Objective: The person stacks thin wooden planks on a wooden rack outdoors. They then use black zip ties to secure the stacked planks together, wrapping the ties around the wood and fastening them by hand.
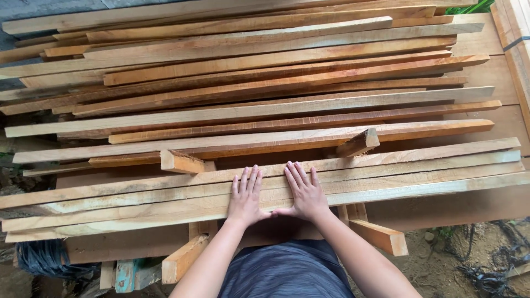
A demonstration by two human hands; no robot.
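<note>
Slats (pixel 165 201) of pale sawn wood lie directly under both hands, their long axis running left to right across the body. Left hand (pixel 245 197) rests flat and open, fingers pointing away; just beside it the right hand (pixel 305 193) lies the same, thumbs nearly touching. Both sit equally near the closest slat's edge. Beyond the fingertips, more boards (pixel 248 83) crowd the worktop (pixel 452 207).

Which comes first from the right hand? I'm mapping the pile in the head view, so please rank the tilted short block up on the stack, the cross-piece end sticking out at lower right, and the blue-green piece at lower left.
From the right hand, nearest first:
1. Tilted short block, just above, slightly right.
2. Cross-piece end, below right, sticking out under the slats.
3. Blue-green piece, far lower left.
</note>
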